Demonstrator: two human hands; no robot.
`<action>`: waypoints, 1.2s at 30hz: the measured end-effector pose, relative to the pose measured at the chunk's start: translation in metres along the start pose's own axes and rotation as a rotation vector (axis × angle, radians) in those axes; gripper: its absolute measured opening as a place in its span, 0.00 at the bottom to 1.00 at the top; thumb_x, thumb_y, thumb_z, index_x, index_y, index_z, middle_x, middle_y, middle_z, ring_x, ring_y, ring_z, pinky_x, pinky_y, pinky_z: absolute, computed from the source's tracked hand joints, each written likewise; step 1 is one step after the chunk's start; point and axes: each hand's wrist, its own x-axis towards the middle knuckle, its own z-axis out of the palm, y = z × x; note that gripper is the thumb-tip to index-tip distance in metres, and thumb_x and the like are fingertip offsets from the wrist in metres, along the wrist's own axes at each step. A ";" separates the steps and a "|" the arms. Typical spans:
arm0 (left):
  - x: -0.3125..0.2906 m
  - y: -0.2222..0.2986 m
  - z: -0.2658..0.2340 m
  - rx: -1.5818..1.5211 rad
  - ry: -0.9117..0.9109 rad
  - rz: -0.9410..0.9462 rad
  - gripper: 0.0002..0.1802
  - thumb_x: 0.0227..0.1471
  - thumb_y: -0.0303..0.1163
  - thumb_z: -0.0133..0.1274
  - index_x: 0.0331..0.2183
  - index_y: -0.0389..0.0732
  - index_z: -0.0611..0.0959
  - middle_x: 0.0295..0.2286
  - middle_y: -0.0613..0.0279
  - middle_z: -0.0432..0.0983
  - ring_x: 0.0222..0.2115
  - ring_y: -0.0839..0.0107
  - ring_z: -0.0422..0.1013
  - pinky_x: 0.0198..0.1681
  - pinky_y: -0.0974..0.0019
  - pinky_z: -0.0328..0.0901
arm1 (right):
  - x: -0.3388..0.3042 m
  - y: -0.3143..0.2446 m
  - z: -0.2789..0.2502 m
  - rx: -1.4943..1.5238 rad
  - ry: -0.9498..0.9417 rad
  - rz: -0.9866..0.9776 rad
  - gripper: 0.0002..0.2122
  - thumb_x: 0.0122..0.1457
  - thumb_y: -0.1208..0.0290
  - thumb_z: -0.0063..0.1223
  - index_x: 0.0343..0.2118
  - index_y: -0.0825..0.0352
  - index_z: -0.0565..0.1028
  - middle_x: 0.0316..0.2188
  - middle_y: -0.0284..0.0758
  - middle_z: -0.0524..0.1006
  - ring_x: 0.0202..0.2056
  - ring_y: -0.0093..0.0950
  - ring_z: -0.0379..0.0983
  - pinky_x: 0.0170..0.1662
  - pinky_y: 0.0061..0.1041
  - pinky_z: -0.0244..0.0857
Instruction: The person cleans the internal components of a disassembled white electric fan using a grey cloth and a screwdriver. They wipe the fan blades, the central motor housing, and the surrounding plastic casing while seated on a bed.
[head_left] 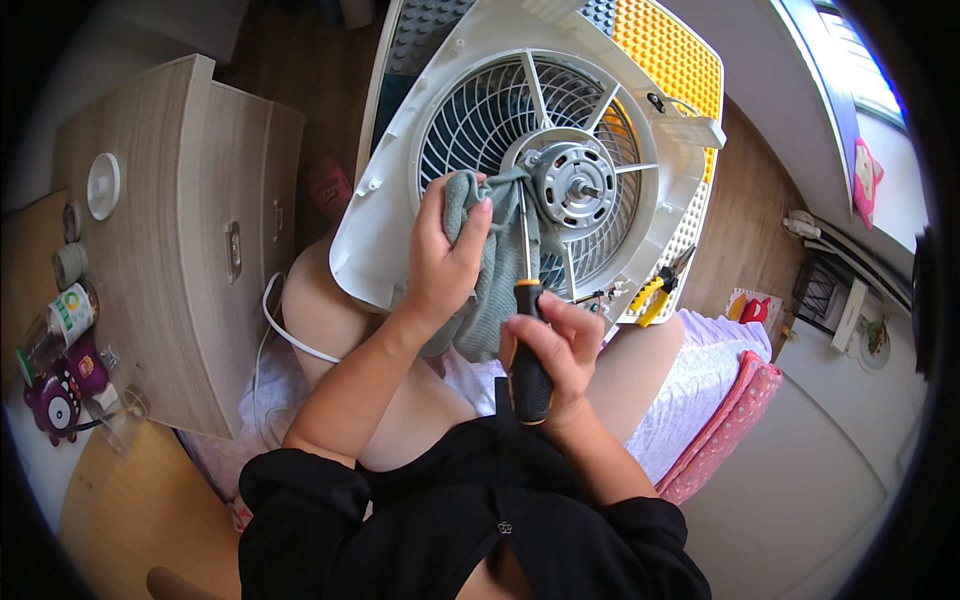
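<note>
My left hand [452, 245] pinches a grey-green cloth [500, 275] that hangs down over the near edge of a white fan housing [375, 235]. In my right hand [565, 345] is a screwdriver [530, 380] with a black and orange handle. Its metal shaft points away from me, and its tip presses at the cloth beside the silver motor [580, 185]. The cloth covers the very tip. Behind the motor a round spiral grille [470, 130] fills the housing's opening. Yellow-handled pliers [660, 290] lie to the right, near small loose wires [605, 295].
The housing rests on a studded board [665, 55] with yellow, grey and white areas. A wooden cabinet [150, 220] stands at left, with a white cable [275, 310] by my leg. At right are a rolled pink dotted cloth [725, 420] and a white cabinet [850, 440].
</note>
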 end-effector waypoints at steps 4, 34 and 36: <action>0.000 0.000 -0.001 -0.018 -0.014 -0.018 0.07 0.53 0.25 0.48 0.36 0.35 0.74 0.29 0.66 0.72 0.29 0.82 0.65 0.33 0.76 0.62 | 0.026 -0.010 -0.009 -0.050 0.033 0.070 0.13 0.40 0.83 0.64 0.31 0.65 0.76 0.33 0.39 0.70 0.32 0.30 0.71 0.36 0.23 0.69; -0.004 0.003 -0.002 0.101 -0.169 0.006 0.08 0.47 0.24 0.53 0.33 0.34 0.76 0.27 0.67 0.73 0.27 0.82 0.66 0.32 0.76 0.63 | 0.016 -0.006 -0.030 -0.014 -0.039 0.018 0.14 0.39 0.84 0.63 0.31 0.65 0.76 0.32 0.38 0.70 0.33 0.30 0.72 0.37 0.25 0.69; -0.003 0.005 -0.006 0.131 -0.219 -0.011 0.08 0.47 0.24 0.53 0.34 0.35 0.76 0.28 0.68 0.72 0.28 0.83 0.65 0.33 0.77 0.62 | 0.006 -0.010 -0.035 0.028 -0.013 0.091 0.15 0.38 0.85 0.63 0.32 0.66 0.77 0.33 0.39 0.70 0.34 0.32 0.72 0.37 0.25 0.69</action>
